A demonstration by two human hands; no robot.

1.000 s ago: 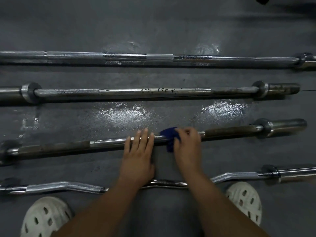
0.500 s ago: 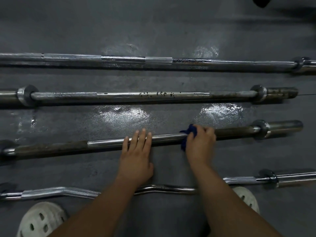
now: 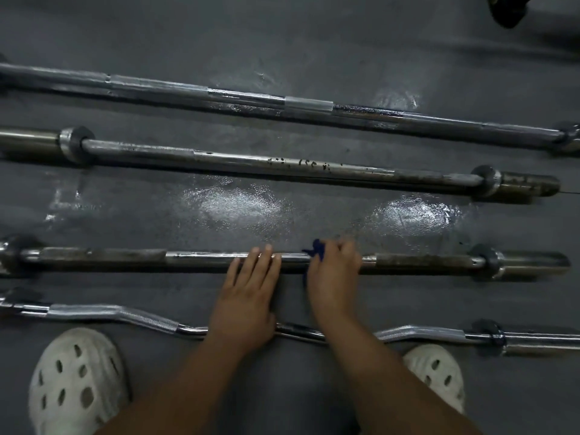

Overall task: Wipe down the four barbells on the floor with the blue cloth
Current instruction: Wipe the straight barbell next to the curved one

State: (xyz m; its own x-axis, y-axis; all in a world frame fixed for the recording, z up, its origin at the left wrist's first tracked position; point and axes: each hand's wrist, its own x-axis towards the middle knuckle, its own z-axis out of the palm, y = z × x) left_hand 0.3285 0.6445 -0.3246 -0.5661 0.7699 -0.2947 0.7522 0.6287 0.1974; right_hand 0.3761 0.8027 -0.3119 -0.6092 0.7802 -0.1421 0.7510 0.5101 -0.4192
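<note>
While my left hand [image 3: 248, 296] lies flat, fingers straight, on the rust-spotted steel bar [image 3: 201, 258], my right hand [image 3: 332, 277] grips the crumpled blue cloth [image 3: 317, 249] against it. A knurled bent bar [image 3: 147, 320] lies nearer, partly covered by them.

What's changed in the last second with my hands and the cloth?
The right hand, gripping the cloth, slid right along the third bar, then back left toward the left hand. The left hand stayed flat on that bar, and nothing was let go. The other bars lie as before.

Blue cloth [image 3: 316, 248], silver barbells [image 3: 219, 160], white perforated shoes [image 3: 75, 381], grey floor [image 3: 314, 42]
</note>
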